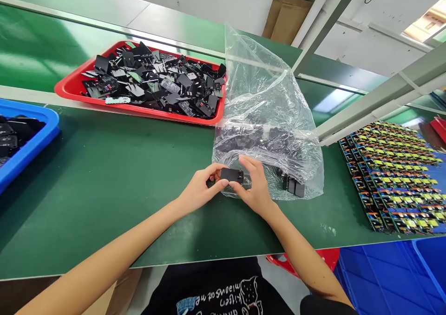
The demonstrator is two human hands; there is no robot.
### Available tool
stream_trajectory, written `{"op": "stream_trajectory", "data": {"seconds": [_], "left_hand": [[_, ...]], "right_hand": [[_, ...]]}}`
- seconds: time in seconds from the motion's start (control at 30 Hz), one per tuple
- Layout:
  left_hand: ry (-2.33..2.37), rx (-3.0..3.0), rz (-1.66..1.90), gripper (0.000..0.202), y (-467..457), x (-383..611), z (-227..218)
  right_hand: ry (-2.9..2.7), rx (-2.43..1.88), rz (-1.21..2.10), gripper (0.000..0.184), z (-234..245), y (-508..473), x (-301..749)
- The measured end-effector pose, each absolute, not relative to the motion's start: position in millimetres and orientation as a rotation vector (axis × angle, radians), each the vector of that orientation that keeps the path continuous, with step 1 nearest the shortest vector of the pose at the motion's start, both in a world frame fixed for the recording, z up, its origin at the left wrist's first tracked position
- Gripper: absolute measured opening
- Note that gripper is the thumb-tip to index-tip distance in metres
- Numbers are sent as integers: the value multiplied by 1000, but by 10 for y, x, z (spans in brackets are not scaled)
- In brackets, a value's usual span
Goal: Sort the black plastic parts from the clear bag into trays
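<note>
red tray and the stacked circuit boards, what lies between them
In the head view: a clear plastic bag, then a pale beam's foot and green tabletop.

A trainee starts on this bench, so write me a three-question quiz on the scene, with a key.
1. Multiple choice: What does the person's left grip hold?
a) a yellow screwdriver
b) a small black rectangular plastic-looking piece
c) a white cable

2. True or false: As seen by the person, the crinkled transparent plastic bag lies to the right of the red plastic tray.

3. Short answer: What colour is the round-cornered plastic bin at the far left?

Key: 1. b; 2. True; 3. Blue
</note>
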State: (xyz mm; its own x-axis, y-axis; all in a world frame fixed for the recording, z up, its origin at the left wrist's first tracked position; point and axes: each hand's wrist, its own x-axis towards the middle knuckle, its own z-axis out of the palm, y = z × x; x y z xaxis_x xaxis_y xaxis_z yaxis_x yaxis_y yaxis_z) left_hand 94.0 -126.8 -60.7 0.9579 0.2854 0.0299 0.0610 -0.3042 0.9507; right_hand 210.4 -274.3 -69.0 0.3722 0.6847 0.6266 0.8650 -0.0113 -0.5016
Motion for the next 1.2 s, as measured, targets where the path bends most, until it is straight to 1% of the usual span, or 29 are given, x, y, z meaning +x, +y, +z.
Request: {"op": "stream_trajectory", "data": {"seconds": [0.07,0.1,0.2,0.23,0.27,0.37,0.47,0.53,0.6,0.73,0.83,0.93,1.07,1.2], "left_hand": [[244,1904,254,26,-1266,941,-627],[234,1920,256,25,-1267,944,-633],[180,1958,225,23,-1274,956,-635],[160,1969,204,23,-1278,961,-634],[147,1980,184,23,-1283,967,-634],[157,2033,134,27,-1296,985,-642],[150,2111,108,24,-1309,990,-659],[84,2199,116,19,-1317,982,-669],[-52,2320,123,21,-1323,966,-675],[-325,2495,90,45,-1339,917,-655],[-388,2591,50,61,-1382,864,-597],[-399,2748,11,70,-1459,802,-515],[-428,2904,-46,61,-1547,746,-432],[-436,2920,-53,48,-1565,745,-422]], "right_hand": [[-1353,-1755,-185,48,-679,-2743,2113],[-1359,-1740,-171,43,-674,-2741,2113],[-1380,-1680,-192,18,-670,-2730,2101],[-1378,-1674,-197,12,-671,-2726,2097],[-1370,-1678,-196,11,-673,-2722,2093],[-1346,-1727,-163,17,-676,-2715,2094],[-1339,-1767,-114,19,-677,-2712,2102],[-1337,-1775,-97,18,-679,-2711,2103],[-1329,-1779,-92,17,-682,-2713,2098],[-1296,-1801,-64,15,-694,-2718,2087],[-1288,-1817,-51,16,-703,-2717,2087],[-1296,-1835,-58,18,-708,-2713,2093],[-1326,-1828,-90,18,-708,-2714,2101],[-1346,-1851,-99,19,-724,-2714,2109]]}}
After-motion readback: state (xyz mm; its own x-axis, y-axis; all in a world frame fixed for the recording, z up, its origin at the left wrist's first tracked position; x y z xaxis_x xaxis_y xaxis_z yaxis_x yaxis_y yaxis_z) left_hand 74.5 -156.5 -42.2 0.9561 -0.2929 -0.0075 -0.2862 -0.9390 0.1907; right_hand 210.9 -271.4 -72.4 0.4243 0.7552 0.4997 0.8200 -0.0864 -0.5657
